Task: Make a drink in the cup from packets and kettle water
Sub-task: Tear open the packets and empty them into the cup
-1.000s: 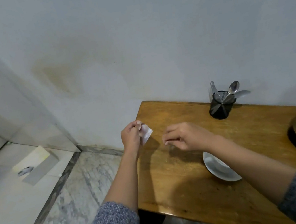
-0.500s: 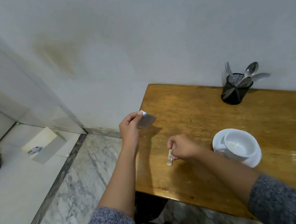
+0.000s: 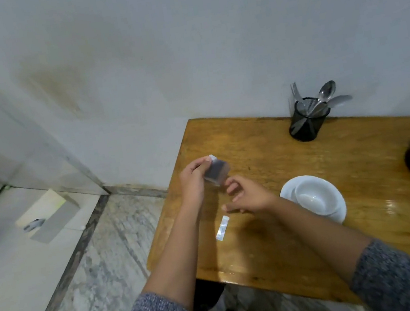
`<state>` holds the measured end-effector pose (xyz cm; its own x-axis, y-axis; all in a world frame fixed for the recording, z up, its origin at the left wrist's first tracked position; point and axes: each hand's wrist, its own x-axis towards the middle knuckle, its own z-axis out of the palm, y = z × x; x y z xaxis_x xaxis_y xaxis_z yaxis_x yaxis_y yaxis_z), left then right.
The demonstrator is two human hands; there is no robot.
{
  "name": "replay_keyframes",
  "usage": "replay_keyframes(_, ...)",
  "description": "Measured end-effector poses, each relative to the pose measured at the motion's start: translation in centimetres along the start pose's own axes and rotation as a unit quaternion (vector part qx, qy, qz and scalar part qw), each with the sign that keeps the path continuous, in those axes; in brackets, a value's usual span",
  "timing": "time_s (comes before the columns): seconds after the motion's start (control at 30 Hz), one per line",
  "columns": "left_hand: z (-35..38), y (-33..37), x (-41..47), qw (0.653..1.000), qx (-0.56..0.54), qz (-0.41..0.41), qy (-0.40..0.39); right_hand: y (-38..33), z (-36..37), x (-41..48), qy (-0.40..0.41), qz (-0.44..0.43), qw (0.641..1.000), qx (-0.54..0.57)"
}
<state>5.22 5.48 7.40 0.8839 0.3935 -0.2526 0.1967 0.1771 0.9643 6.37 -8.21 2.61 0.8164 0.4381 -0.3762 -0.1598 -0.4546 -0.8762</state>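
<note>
The fingers (image 3: 201, 165) of the left hand (image 3: 193, 183) are pinched on an opened packet (image 3: 217, 171), held above the counter (image 3: 264, 151) near its left edge. The right hand (image 3: 247, 197) hovers just beside it, fingers spread and empty. A torn-off strip (image 3: 222, 228) lies on the counter below. The cup (image 3: 315, 196) sits on its saucer (image 3: 338, 211) to the right, apparently empty. The step in hand looks like emptying the packet; the next move calls for carrying it over the cup and tipping it, open end down.
</note>
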Motion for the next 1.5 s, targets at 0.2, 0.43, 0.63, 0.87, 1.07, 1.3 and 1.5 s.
replay_keyframes(0.2, 6.6, 1.2, -0.6, 0.997, -0.025, -0.011, -0.072, -1.8, -6.5, -3.2, 0.118, -0.042, 0.983, 0.134)
replay_keyframes(0.43, 13.3, 0.9, -2.3, 0.985, 0.031, 0.032, -0.166, 0.9, -13.6, -8.0, 0.225, -0.010, 0.950, 0.217)
replay_keyframes(0.63, 16.6, -0.5, -3.5, 0.952, 0.101, 0.051, -0.285, 2.7, -17.0, -11.1, 0.256, 0.023, 0.904, 0.341)
replay_keyframes(0.87, 18.3, -1.5, -4.0, 0.863, 0.291, 0.076, -0.405, 5.3, -18.3, -12.2, 0.214, 0.064, 0.972, 0.067)
replay_keyframes(1.07, 17.6, -3.0, -4.0, 0.789, 0.449, 0.141, -0.395, 5.7, -17.3, -12.1, 0.167, 0.068, 0.978, -0.105)
replay_keyframes(1.3, 16.8, -3.3, -3.7, 0.776, 0.446, 0.167, -0.413, 4.0, -16.6, -11.2, 0.108, 0.066, 0.952, -0.280)
replay_keyframes(1.5, 15.7, -3.8, -3.4, 0.808, 0.425, 0.174, -0.368, 1.9, -16.2, -10.9, 0.100, 0.047, 0.934, -0.338)
